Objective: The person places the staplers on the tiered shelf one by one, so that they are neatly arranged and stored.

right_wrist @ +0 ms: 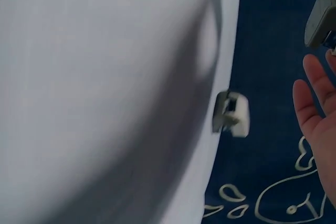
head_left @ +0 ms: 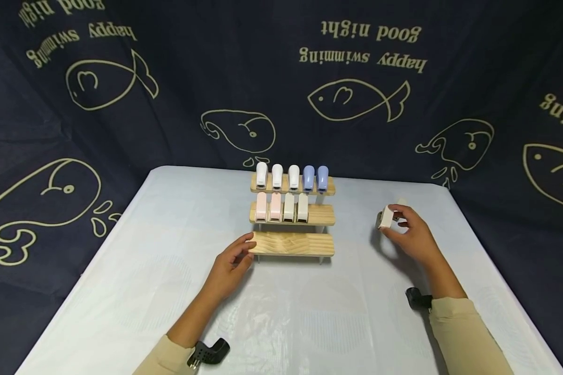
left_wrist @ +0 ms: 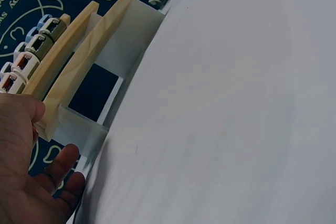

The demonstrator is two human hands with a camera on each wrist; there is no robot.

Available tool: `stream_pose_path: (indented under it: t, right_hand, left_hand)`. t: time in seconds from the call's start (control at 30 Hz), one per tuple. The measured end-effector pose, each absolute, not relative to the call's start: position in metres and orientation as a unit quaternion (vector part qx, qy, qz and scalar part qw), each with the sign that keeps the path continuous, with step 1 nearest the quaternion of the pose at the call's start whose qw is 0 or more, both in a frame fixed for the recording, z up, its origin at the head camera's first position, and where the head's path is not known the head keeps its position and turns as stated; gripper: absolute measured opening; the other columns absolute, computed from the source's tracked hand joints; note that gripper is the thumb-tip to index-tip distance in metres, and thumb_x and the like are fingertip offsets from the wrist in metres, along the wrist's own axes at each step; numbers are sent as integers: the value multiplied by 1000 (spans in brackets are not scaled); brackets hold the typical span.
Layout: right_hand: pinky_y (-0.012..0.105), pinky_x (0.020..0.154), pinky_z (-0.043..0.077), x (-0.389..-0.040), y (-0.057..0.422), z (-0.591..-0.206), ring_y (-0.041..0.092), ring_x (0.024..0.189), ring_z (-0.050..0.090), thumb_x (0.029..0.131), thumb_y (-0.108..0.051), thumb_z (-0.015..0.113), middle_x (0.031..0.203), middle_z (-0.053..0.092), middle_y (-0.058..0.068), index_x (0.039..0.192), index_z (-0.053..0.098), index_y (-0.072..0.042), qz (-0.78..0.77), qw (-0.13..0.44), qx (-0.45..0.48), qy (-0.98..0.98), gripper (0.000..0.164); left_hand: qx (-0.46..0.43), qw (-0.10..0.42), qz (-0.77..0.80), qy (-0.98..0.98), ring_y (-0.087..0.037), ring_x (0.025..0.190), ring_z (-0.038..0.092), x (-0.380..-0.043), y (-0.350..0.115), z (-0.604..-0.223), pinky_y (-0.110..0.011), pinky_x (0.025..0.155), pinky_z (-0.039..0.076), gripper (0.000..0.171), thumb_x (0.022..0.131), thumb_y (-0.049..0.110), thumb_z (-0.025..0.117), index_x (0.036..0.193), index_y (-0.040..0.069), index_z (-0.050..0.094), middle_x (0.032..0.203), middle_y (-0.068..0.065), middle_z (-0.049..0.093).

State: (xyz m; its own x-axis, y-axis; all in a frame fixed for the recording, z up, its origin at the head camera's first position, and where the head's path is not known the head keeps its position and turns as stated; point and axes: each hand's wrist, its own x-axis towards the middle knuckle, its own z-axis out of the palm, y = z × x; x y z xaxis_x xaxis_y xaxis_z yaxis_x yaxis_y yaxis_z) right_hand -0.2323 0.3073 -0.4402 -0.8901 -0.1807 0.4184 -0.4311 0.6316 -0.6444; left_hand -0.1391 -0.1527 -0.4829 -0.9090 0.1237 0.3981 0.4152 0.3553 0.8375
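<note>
My right hand (head_left: 412,234) pinches a small off-white stapler (head_left: 386,217) between thumb and fingers, above the table's right side. Its body also shows at the edge of the right wrist view, a grey-white block (right_wrist: 321,17) by the fingertips. Just behind it lies another off-white stapler (right_wrist: 239,116). My left hand (head_left: 230,268) touches the left end of the lowest board of a three-tier wooden rack (head_left: 293,244), fingers loosely bent. On the middle board stand two pink staplers (head_left: 268,207) and two off-white staplers (head_left: 295,207).
The top board carries three white staplers (head_left: 277,177) and two blue staplers (head_left: 315,178). Clear supports (left_wrist: 126,35) hold the boards up. A white cloth covers the table (head_left: 169,291). Behind hangs a dark blue curtain (head_left: 178,31) with fish drawings.
</note>
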Motion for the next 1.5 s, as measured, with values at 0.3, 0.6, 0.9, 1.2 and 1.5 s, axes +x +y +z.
stream_pose_path:
  t: [0.3, 0.6, 0.9, 1.2, 1.5]
  right_hand:
    - [25, 87, 44, -222, 276, -419, 5, 108, 52, 85, -4, 78, 127, 59, 17, 140, 50, -3, 435, 135, 184, -871, 61]
    - [34, 86, 49, -220, 243, -401, 9, 110, 54, 81, 0, 81, 131, 56, 10, 136, 54, -4, 423, 143, 223, -867, 61]
    - [46, 84, 50, -204, 208, -371, 27, 108, 57, 80, 4, 80, 129, 57, 17, 132, 55, 4, 426, 143, 255, -856, 58]
    - [44, 87, 51, -224, 194, -399, 23, 115, 54, 81, -8, 83, 138, 54, 7, 136, 56, -10, 428, 140, 290, -845, 61]
    - [50, 86, 51, -226, 175, -403, 25, 114, 55, 83, -8, 80, 138, 54, 10, 139, 53, -5, 431, 136, 322, -832, 62]
  left_hand:
    - [-160, 141, -540, -814, -31, 99, 61, -133, -147, -470, -27, 80, 53, 27, 94, -6, 62, 121, -6, 65, 142, -18, 54]
    - [-158, 143, -539, -815, -26, 100, 62, -135, -149, -478, -27, 80, 53, 27, 95, -2, 63, 121, -2, 66, 143, -12, 54]
    - [-160, 128, -542, -815, -20, 102, 61, -138, -154, -482, -29, 81, 54, 27, 97, 6, 63, 124, 5, 67, 145, -2, 53]
    - [-161, 132, -543, -814, -20, 103, 62, -137, -154, -484, -28, 81, 54, 27, 96, 3, 64, 123, 3, 67, 144, -4, 54]
    - [-169, 135, -547, -809, -19, 102, 62, -139, -153, -484, -27, 81, 54, 28, 95, 2, 64, 123, 4, 67, 145, -3, 54]
